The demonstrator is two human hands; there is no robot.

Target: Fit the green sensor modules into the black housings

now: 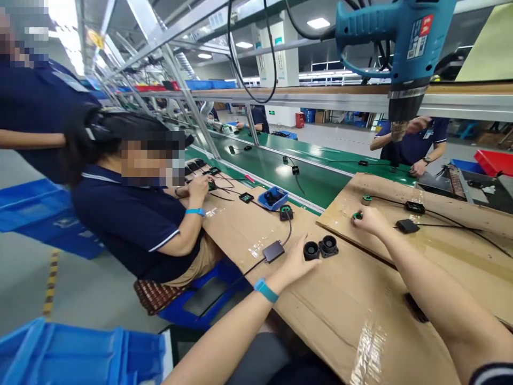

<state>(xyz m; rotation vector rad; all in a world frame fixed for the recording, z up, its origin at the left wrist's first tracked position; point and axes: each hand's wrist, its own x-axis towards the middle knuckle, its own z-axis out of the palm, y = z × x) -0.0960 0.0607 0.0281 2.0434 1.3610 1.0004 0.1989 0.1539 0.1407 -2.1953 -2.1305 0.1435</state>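
My left hand (295, 263), a teal band on its wrist, has thumb and fingers around a black round socket housing (311, 250) on the cardboard. A second black round socket housing (329, 245) with a square flange stands right beside it. On the right-hand board, my right hand (372, 221) pinches a small round part with green on it (357, 216); the fingers hide some of it. Just beyond lies another green-faced round part (366, 199), wired to an open black box (414, 207). A closed black box (407, 226) with a cable lies nearer.
A teal power driver (404, 48) hangs overhead at right. Left of my hand lie a black box (273, 251) with cables and a blue tray (273, 198). A co-worker (132, 214) sits at left. The green conveyor (276, 166) runs behind the cardboard. Blue crates (80, 347) stand lower left.
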